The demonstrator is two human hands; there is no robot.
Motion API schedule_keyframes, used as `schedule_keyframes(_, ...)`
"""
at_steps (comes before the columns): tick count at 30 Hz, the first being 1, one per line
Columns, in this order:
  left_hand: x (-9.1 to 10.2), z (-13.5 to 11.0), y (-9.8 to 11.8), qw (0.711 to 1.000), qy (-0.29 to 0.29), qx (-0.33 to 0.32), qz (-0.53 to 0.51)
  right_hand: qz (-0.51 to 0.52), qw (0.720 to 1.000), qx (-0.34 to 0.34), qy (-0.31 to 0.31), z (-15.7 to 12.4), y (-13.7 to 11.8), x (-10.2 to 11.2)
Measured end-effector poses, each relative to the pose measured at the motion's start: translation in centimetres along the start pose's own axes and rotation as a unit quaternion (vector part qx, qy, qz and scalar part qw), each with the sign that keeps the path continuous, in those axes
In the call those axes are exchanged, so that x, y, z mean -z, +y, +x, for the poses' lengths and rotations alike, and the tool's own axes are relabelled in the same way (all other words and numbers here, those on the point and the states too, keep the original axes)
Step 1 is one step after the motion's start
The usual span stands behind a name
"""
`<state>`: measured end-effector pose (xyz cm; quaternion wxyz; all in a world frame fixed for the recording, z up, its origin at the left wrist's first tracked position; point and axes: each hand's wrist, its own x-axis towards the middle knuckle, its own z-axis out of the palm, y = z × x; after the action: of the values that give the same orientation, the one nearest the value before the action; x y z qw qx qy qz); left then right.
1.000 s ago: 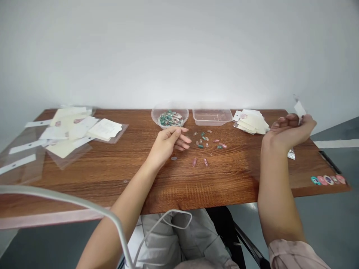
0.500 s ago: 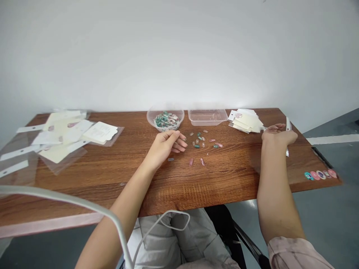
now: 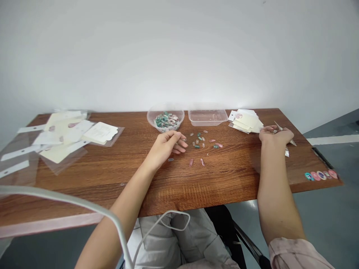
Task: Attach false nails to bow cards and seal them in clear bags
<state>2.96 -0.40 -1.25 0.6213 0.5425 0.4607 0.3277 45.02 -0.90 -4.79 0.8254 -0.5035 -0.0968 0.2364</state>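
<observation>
My left hand (image 3: 168, 145) is over the table, just in front of a clear round bowl (image 3: 151, 118) of green and pinkish press-on nails (image 3: 167, 120). Its fingers curl in towards the thumb, and whatever small thing they hold is too small to make out. Several loose nails (image 3: 197, 146) lie to its right, with two pink ones (image 3: 191, 162) nearer me. At the right end, my right hand (image 3: 276, 135) is closed on a thin, pointed whitish strip (image 3: 293, 143), seen nearly edge-on. A small shiny piece (image 3: 286, 152) shows below that hand.
A clear rectangular tray (image 3: 207, 122) stands beside the bowl. Cream cards (image 3: 248, 121) are stacked near my right hand; more cards and clear bags (image 3: 64, 134) spread at left. Round stickers (image 3: 321, 175) sit at the right corner. A white cable (image 3: 70, 200) crosses the near left.
My right hand has shifted slightly left, and the whitish strip in it has turned from upright to slanted. My left hand has barely moved.
</observation>
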Motion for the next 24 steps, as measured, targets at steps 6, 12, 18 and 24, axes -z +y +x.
schedule_keyframes(6,0.0,0.0,0.1,1.000,-0.004,0.000,0.000,0.031,0.992,-0.045,0.115,-0.5,-0.3,-0.4)
schedule_keyframes(12,-0.1,-0.1,0.1,1.000,-0.003,-0.005,0.004,0.025,0.992,-0.121,0.004,-1.9,-0.1,-1.0)
schedule_keyframes(18,0.0,0.0,0.2,1.000,-0.005,-0.007,0.010,-0.199,0.975,0.074,-0.066,-4.4,0.7,-3.0)
schedule_keyframes(24,0.0,-0.2,0.3,1.000,-0.005,-0.014,0.022,-0.624,0.684,0.300,-0.230,-6.5,2.8,-2.9)
